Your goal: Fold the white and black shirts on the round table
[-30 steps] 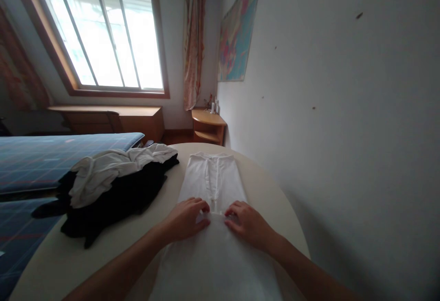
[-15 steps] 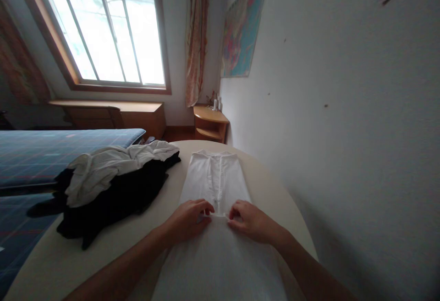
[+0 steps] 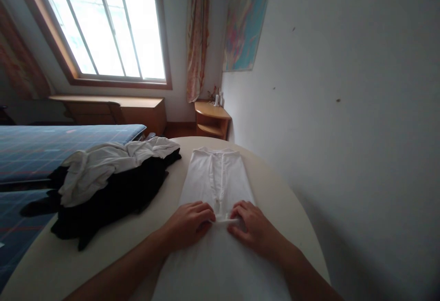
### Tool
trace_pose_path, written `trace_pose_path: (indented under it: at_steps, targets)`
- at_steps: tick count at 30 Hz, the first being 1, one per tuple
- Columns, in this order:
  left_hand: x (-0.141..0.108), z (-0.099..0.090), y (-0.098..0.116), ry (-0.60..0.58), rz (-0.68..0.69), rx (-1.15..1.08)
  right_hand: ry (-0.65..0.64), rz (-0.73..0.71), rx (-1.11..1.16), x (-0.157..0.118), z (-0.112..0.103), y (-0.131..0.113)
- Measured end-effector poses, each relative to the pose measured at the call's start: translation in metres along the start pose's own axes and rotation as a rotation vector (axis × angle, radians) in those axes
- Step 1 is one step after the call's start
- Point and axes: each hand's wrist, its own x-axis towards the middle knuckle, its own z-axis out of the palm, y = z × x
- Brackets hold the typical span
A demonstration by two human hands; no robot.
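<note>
A white shirt (image 3: pixel 223 259) lies lengthwise in front of me, its neckline at the far end and a front placket running down from it. Its sides look straight, and its near end runs out of view. My left hand (image 3: pixel 192 222) pinches a narrow raised fold across the middle of the shirt, just below the placket. On the other side of this fold, my right hand (image 3: pixel 252 225) grips it with curled fingers, thumb on the near side. A short stretch of the fold shows between both hands.
The shirt rests on a round cream table (image 3: pixel 275 177). Left of it lies a heap of black clothing (image 3: pixel 127 195) and white clothing (image 3: pixel 92 168). Beyond are a blue plaid mattress (image 3: pixel 68 140), a desk (image 3: pixel 137 103) and a corner shelf (image 3: pixel 211 113). A wall (image 3: pixel 343 154) rises at right.
The fold between my hands looks thicker and more rolled, and my fingers now reach further over it. My view has shifted slightly.
</note>
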Motion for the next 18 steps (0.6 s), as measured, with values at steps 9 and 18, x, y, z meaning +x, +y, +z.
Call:
trace_pose_path:
  at_steps: [9, 18]
  targets:
    - [0.001, -0.013, 0.000, -0.111, -0.146, 0.101, 0.000, -0.041, -0.065, 0.002, 0.001, 0.001]
    - [0.004, -0.048, 0.004, -0.170, -0.030, -0.032, -0.011, -0.090, 0.037, 0.008, -0.023, 0.006]
